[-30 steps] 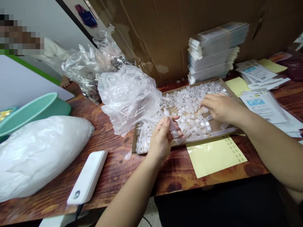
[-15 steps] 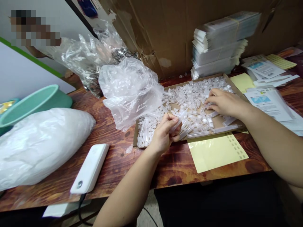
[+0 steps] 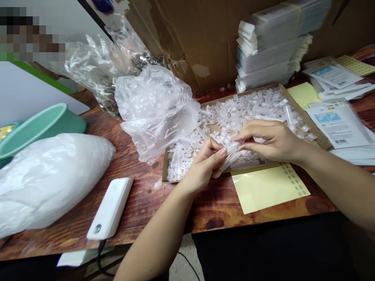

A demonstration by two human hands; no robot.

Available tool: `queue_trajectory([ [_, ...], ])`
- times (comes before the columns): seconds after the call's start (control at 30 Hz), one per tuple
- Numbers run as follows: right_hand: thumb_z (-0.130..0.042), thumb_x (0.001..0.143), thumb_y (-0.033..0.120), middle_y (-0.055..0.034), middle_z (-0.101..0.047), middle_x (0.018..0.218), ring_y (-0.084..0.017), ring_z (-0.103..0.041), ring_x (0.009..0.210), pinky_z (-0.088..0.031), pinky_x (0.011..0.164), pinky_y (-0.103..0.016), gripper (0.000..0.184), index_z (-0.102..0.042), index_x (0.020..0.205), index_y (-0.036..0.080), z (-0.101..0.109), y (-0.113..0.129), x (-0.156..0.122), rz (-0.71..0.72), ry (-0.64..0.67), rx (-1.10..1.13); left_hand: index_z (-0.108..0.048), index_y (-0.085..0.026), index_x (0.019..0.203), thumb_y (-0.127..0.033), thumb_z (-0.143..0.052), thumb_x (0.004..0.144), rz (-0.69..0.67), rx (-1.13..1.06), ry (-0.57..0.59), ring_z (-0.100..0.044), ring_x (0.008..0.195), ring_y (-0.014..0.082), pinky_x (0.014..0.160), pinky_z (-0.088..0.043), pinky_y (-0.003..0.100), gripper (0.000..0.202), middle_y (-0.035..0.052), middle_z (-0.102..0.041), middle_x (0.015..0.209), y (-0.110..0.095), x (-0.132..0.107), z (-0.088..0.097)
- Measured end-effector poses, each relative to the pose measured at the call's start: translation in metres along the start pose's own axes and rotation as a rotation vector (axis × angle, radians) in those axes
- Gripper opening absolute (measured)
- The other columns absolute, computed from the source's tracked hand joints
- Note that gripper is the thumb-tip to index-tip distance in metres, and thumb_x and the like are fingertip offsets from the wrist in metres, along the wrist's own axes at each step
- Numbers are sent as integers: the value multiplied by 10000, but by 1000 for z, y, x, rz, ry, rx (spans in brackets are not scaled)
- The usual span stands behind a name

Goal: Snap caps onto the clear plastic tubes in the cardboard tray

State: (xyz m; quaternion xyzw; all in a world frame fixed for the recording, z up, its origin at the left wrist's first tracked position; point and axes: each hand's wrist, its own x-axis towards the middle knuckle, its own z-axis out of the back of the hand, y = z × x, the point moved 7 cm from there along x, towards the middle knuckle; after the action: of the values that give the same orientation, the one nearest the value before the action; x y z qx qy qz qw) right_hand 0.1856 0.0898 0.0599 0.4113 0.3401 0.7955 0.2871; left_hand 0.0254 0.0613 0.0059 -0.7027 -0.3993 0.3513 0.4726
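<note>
My left hand [image 3: 209, 160] is closed around several clear plastic tubes [image 3: 229, 160] over the front edge of a shallow cardboard tray [image 3: 318, 130]. Fingertips of my right hand [image 3: 265, 140] pinch the upper end of the clear plastic pieces at the left hand, so both hands meet there. Whether the right fingers hold a small cap or a tube end is too small to make out. Loose clear caps [image 3: 234, 107] and more tubes fill much of the tray. A yellow sticker sheet [image 3: 266, 191] lies partly under the tray's front edge.
Left of the tray sit a crumpled plastic bag [image 3: 158, 113], a full white bag [image 3: 52, 183], a white power bank [image 3: 111, 208] with a cable and a green basin [image 3: 47, 128]. Banded card stacks [image 3: 269, 58] stand behind; printed packets [image 3: 340, 125] lie right. Another person is at the far left.
My right hand has come from the tray's right side to meet my left hand. The left hand keeps its hold on the tubes. The view has shifted slightly.
</note>
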Motion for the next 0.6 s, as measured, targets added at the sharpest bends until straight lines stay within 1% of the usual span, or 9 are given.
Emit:
queue_trajectory([
  [0.13,-721,905,390,-44,-733,858,-207,-626,777,-466,743,-364,139,-758,877,259,-7,3,-2,-29,53,-11,-463,-213,865,-419,-788,882,-36,28,18,-329,429,29,383,-241,127,385,-101,-455,617,-3,-2,-1],
  [0.23,-554,1012,490,-7,-558,608,-155,-516,611,-389,639,-322,462,-587,635,224,-16,1,-5,-100,100,-13,-474,-216,864,-410,-796,877,-24,23,32,-314,424,30,374,-234,127,376,-96,-462,622,-5,-3,-2],
  [0.27,-504,1032,512,4,-495,573,-144,-480,584,-366,622,-317,515,-538,608,220,-17,1,-6,-124,100,-17,-474,-220,864,-412,-797,875,-11,15,37,-304,423,34,371,-230,127,376,-97,-453,614,-5,-3,-2],
  [0.33,-560,1001,521,4,-520,642,-142,-488,617,-356,624,-307,421,-584,711,217,-16,0,-8,-154,70,-36,-473,-226,865,-420,-803,868,10,-4,37,-284,420,40,366,-220,126,383,-103,-428,593,-4,-3,-2],
  [0.4,-685,917,468,-13,-609,800,-153,-531,694,-370,645,-299,255,-648,944,216,-16,3,-9,-132,63,-40,-472,-229,867,-422,-811,860,25,-12,32,-268,417,40,364,-214,124,390,-105,-419,586,-4,-3,-2],
  [0.43,-704,898,442,-17,-627,838,-152,-534,702,-370,645,-296,257,-645,1008,217,-17,4,-10,-130,78,-30,-473,-229,868,-421,-810,861,29,-10,35,-264,417,39,365,-213,122,388,-105,-421,586,-3,-3,-2],
  [0.5,-625,951,452,-2,-597,747,-139,-496,639,-347,612,-294,243,-629,906,213,-22,1,-12,-179,143,-6,-473,-227,867,-419,-801,871,39,-1,56,-263,422,39,370,-216,117,380,-103,-422,583,-2,-3,-4],
  [0.57,-550,992,510,18,-513,623,-127,-432,569,-312,572,-295,371,-587,771,215,-25,-4,-14,-246,175,-10,-471,-226,870,-414,-789,884,51,2,74,-265,431,40,376,-222,112,370,-104,-416,579,0,-3,-6],
  [0.6,-570,979,531,20,-506,619,-128,-430,570,-307,565,-293,375,-594,777,216,-24,-4,-14,-249,170,-18,-470,-226,870,-412,-786,888,56,-1,76,-266,435,41,377,-223,110,368,-105,-412,581,1,-3,-7],
])
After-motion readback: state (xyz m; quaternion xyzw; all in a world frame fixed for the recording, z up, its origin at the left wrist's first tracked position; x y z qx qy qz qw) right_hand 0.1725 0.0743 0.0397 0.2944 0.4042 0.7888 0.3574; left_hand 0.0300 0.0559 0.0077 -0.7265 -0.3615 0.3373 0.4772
